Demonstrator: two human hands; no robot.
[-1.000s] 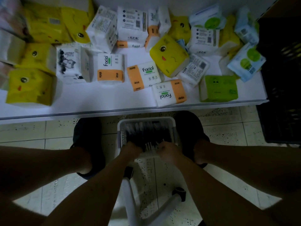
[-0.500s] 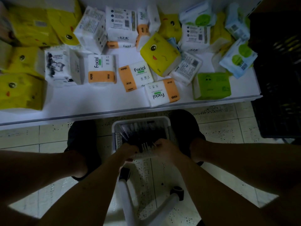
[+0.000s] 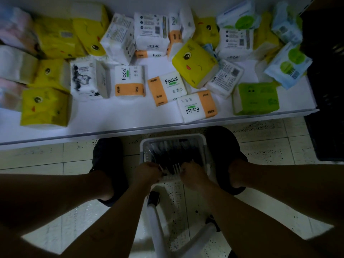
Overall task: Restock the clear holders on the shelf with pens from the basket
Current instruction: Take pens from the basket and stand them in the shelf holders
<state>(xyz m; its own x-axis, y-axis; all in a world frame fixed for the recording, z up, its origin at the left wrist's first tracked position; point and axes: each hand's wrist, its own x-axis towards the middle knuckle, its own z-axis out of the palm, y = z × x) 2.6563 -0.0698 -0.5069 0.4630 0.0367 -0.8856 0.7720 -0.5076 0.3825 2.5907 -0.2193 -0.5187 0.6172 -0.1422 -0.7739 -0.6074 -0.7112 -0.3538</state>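
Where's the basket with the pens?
In the head view the basket sits in the middle, just below the front edge of the shelf, between the left shoe and right shoe, with the left hand and right hand at its near end.

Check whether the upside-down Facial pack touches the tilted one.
Touching: head view shows the upside-down Facial pack overlapping a corner of the tilted Facial pack.

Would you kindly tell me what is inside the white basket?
Dark pens fill the basket, lying side by side. The left hand and right hand cover their near ends; the basket's bottom is hidden.
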